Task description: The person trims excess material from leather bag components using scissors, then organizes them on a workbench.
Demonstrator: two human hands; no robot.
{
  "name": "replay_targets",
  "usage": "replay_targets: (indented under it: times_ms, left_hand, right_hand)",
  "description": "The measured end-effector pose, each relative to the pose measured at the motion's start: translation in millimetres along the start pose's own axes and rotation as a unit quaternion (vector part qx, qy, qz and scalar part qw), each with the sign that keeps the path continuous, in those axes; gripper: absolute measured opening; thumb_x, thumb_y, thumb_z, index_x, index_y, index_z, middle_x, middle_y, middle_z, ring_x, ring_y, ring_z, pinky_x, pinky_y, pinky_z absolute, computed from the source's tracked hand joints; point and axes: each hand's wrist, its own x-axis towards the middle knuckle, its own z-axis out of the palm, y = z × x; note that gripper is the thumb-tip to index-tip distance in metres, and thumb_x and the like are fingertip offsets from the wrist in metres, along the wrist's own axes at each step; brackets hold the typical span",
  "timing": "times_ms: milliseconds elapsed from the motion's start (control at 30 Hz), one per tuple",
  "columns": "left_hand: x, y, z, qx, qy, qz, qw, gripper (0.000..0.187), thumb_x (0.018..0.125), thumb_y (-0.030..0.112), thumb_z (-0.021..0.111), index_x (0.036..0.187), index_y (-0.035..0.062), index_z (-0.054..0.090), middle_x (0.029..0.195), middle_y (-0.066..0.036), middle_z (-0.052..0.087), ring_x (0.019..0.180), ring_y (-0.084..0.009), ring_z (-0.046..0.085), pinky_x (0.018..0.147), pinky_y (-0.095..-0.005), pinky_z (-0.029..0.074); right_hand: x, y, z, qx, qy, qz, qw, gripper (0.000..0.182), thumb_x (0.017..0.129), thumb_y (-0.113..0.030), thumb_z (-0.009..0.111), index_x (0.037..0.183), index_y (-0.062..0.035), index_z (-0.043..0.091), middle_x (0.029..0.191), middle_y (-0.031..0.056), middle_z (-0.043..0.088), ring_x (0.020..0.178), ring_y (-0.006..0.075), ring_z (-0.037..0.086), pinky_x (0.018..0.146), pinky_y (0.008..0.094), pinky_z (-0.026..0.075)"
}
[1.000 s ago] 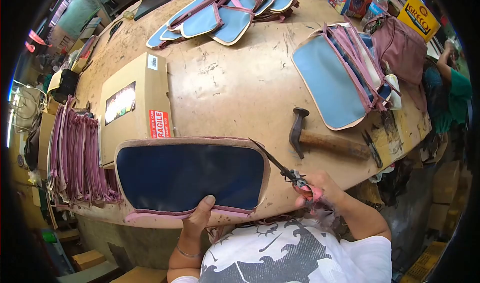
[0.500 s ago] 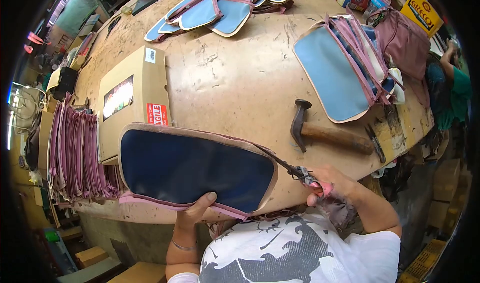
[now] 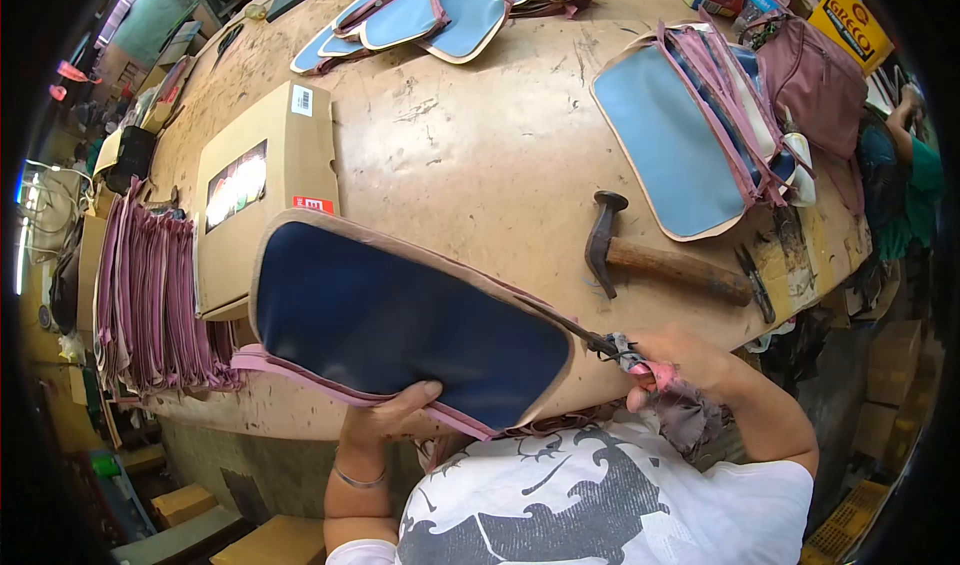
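My left hand (image 3: 395, 415) grips the lower edge of a dark blue bag panel (image 3: 410, 320), its thumb pressed on the blue face. The panel has a tan border and a pink strip along its lower edge, and it is tilted with its left end raised. At the panel's upper right edge, my right hand (image 3: 685, 360) is closed around the handles of a pair of scissors (image 3: 575, 331). Grey and pink cloth (image 3: 640, 365) wraps those handles. The blades lie along the tan border, pointing up and left.
A claw hammer (image 3: 670, 268) lies to the right, beside a small dark tool (image 3: 755, 283). Light blue panels (image 3: 670, 145) lie behind it and more are piled (image 3: 470, 20) at the back. On the left stand a cardboard box (image 3: 270, 165) and a pink stack (image 3: 160, 295).
The panel has shifted right and tilted more, covering more of the box's red label. The scissors and both hands moved along slightly. Another person's hand shows at the top edge.
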Motion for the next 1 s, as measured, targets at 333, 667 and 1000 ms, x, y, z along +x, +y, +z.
replay_targets:
  times_ms: [333,667,1000]
  left_hand:
    - [5.5,-0.5,2.5,-0.087,-0.030,-0.031,0.995,0.037,0.065,-0.007,0.058,0.101,-0.0048,0.049,0.095,-0.011,0.053,0.085,-0.0183,0.052,0.076,-0.0282,0.043]
    - [3.9,5.1,14.2,-0.064,-0.063,-0.061,0.994,0.042,0.065,-0.007,0.057,0.106,-0.0056,0.043,0.102,-0.013,0.050,0.090,-0.0202,0.050,0.080,-0.0304,0.041]
    - [5.1,-3.8,8.2,-0.054,-0.078,-0.059,0.994,0.043,0.065,-0.006,0.057,0.106,-0.0053,0.044,0.102,-0.013,0.049,0.091,-0.0201,0.049,0.081,-0.0305,0.040]
  right_hand:
    - [-1.7,4.1,2.1,-0.069,0.012,-0.041,0.997,0.019,0.081,-0.021,0.046,0.071,-0.0051,0.042,0.066,0.0074,0.058,0.067,0.0146,0.059,0.059,0.0241,0.042]
    - [1.8,-3.3,3.6,-0.120,0.013,0.006,0.993,0.016,0.076,-0.018,0.052,0.073,-0.0050,0.043,0.067,0.0073,0.060,0.065,0.0173,0.057,0.058,0.0274,0.041]
    - [-0.6,13.8,5.9,-0.080,0.037,-0.075,0.993,0.016,0.078,-0.018,0.050,0.072,-0.0045,0.045,0.066,0.0074,0.059,0.060,0.0173,0.056,0.053,0.0283,0.041]
